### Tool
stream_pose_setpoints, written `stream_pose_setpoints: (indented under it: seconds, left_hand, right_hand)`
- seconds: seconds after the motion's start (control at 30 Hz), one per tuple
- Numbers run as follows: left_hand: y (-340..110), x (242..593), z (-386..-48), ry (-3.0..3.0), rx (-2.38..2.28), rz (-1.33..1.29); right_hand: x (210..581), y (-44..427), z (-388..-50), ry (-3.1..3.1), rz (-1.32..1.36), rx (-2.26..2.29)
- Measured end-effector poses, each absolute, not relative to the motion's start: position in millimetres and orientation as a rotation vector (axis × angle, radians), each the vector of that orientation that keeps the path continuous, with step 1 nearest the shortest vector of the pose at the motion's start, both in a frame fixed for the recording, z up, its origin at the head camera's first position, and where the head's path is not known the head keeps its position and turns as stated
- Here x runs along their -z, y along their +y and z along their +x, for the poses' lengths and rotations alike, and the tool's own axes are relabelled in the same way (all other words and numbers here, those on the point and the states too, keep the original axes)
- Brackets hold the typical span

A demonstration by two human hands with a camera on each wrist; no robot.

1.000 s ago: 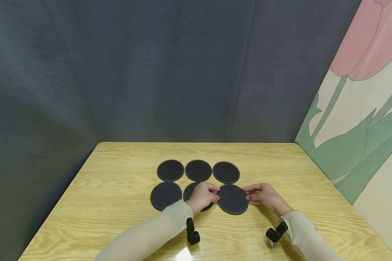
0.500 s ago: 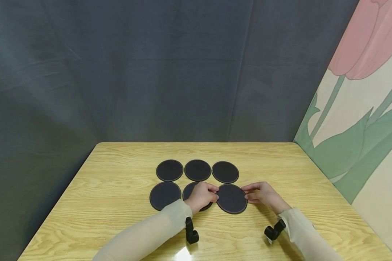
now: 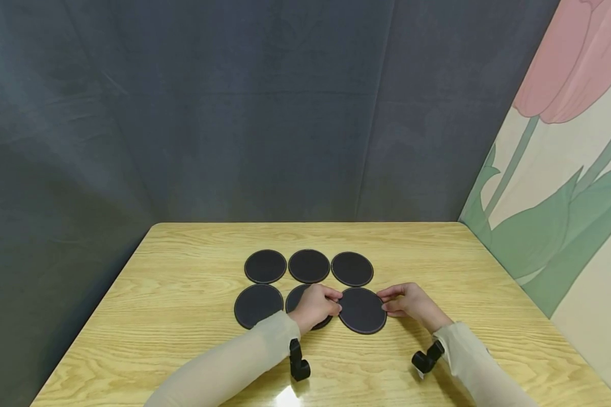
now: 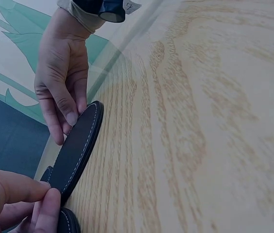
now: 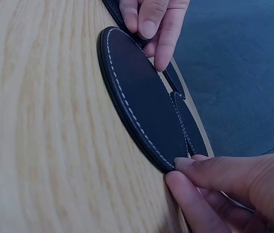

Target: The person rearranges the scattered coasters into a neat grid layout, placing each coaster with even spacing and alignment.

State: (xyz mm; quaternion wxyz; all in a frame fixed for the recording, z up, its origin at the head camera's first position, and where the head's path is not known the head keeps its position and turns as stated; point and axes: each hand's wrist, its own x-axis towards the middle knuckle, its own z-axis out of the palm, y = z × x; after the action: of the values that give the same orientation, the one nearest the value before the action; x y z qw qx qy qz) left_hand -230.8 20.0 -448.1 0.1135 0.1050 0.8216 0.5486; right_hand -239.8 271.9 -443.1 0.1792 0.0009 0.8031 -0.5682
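In the head view a round black coaster [image 3: 362,311] with pale edge stitching lies at the front right of a two-row group. My left hand [image 3: 315,306] pinches its left edge with thumb and finger, reaching over the front middle coaster [image 3: 294,298] and hiding part of it. Opposite, my right hand [image 3: 412,305] pinches the right edge, its thumb on the rim in the right wrist view. The front left coaster [image 3: 258,306] lies beside them. Behind are the back left coaster [image 3: 266,266], back middle coaster [image 3: 309,265] and back right coaster [image 3: 352,269].
The coasters lie on a light wood-grain table [image 3: 183,254]. A dark grey curtain [image 3: 265,113] hangs behind its far edge. On the right stands a panel [image 3: 550,215] with painted tulips. Each wrist wears a small black camera mount [image 3: 299,362].
Both hands stay at the same coaster's edges. The whole head view shifts very slightly; otherwise the coasters keep their arrangement.
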Motion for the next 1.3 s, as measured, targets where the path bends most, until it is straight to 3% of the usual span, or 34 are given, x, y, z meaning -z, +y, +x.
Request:
stream_pose_setpoints:
  seconds: [0.73,1.3]
  left_hand:
    - [19.9,448.4,-232.2,2.361,-1.636,0.281]
    - [10.9,442.1,-234.1,2.017,-1.920,0.186]
  right_hand:
    - [443.3,271.3,-240.5,2.277,0.003,1.589]
    - [427.1,274.0,-247.4,2.210,-0.244,1.525]
